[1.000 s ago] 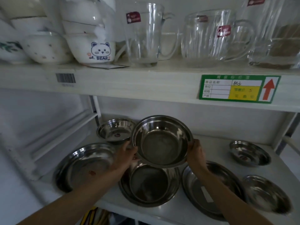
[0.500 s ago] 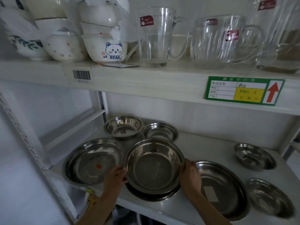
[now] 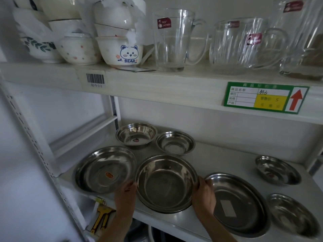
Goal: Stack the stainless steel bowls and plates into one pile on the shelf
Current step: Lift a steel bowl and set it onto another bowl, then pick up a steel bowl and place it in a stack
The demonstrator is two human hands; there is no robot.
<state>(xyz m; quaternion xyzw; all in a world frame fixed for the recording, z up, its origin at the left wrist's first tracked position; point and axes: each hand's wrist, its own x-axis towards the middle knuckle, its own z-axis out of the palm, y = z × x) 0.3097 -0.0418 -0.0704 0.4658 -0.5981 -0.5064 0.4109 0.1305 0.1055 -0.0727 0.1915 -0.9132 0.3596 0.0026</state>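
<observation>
My left hand (image 3: 126, 191) and right hand (image 3: 203, 193) grip opposite rims of the bowl (image 3: 166, 180), fingers curled on its edges. It is shiny steel, shallow, and sits nested in another dish at the front of the shelf (image 3: 218, 154) (only that dish's rim shows beneath). A plate (image 3: 104, 169) lies just left, a larger plate (image 3: 239, 203) just right. Small bowls stand behind and far right. Above, a white shelf carries ceramic bowls and glass jugs.
</observation>
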